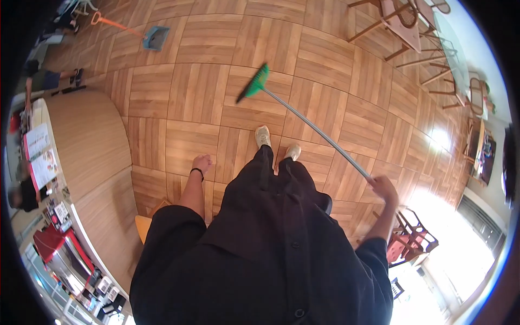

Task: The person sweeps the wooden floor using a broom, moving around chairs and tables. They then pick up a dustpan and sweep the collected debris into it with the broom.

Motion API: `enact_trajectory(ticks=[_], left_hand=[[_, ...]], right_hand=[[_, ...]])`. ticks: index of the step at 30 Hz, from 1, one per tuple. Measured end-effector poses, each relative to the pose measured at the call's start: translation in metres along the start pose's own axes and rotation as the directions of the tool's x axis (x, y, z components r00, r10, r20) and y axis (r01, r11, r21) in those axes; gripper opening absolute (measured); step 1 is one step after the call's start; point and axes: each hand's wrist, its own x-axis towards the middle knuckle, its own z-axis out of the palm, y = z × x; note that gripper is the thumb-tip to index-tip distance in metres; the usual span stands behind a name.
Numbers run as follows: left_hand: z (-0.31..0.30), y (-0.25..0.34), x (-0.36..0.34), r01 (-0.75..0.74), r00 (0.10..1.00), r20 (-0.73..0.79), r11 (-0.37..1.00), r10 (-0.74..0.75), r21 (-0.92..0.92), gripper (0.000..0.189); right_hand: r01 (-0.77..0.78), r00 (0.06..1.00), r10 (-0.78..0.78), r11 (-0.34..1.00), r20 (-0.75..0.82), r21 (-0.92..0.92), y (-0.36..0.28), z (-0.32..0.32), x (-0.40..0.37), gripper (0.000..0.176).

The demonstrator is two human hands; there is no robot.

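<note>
In the head view my right hand [384,188] is wrapped round the top of a broom's grey handle. The broom [255,85] has a green head with dark bristles, tilted on the wooden floor ahead of my shoes. My left hand [202,163] hangs low on the left with its fingers curled in, holding nothing that I can see; a black band circles that wrist. Farther off, at the upper left, a blue-grey dustpan [156,38] with an orange handle rests on the floor, away from both hands.
A curved wooden counter [89,141] with papers and goods on top runs along the left. Wooden chairs [401,24] and a glass table [450,49] stand at the upper right. Another chair [409,238] is near my right arm. People [46,80] are beyond the counter's far end.
</note>
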Motion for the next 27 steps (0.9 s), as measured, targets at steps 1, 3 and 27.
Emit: enact_trajectory(ticks=[1,3,27], left_hand=[[0.006,0.003,0.002,0.024,0.999,0.026,1.0,-0.023,-0.017,0.014],[0.019,0.007,0.007,0.078,0.994,0.075,0.996,-0.074,-0.051,0.014],[0.12,0.046,-0.046,0.166,0.985,-0.006,0.946,-0.175,-0.279,0.018]], right_hand=[[-0.058,0.998,0.058,0.994,-0.004,0.088,0.04,-0.002,-0.014,0.042],[-0.09,0.994,0.088,0.995,-0.066,-0.03,0.081,-0.015,-0.056,0.04],[0.125,0.979,-0.178,0.908,-0.099,-0.4,-0.097,-0.152,0.176,0.023]])
